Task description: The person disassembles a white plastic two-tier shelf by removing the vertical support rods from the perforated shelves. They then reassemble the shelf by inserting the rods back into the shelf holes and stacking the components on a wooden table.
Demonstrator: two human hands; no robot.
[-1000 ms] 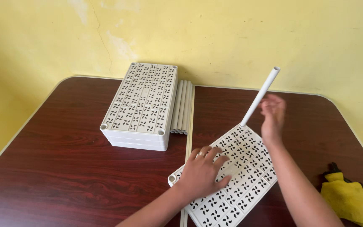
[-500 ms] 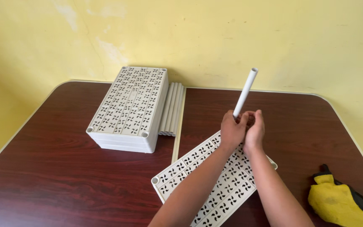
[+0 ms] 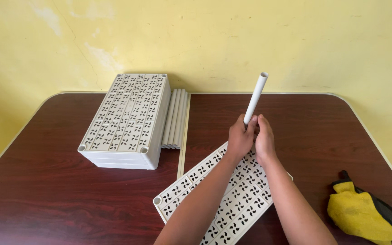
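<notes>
A white plastic tube (image 3: 256, 95) stands nearly upright at the far corner of a flat perforated white shelf panel (image 3: 196, 179) that lies on the dark wood table (image 3: 60, 190). My left hand (image 3: 239, 138) and my right hand (image 3: 264, 138) are both wrapped around the tube's lower part, side by side and touching. My forearms cross over the panel and hide its middle.
A stack of similar perforated panels (image 3: 125, 120) sits at the back left, with several more white tubes (image 3: 176, 119) lying beside it. A yellow and black cloth (image 3: 364, 213) lies at the right front. A yellow wall (image 3: 205, 41) runs behind the table.
One second ago my left hand pressed flat on the panel and my right hand was open by the tilted tube. Both hands now grip the tube, which stands more upright.
</notes>
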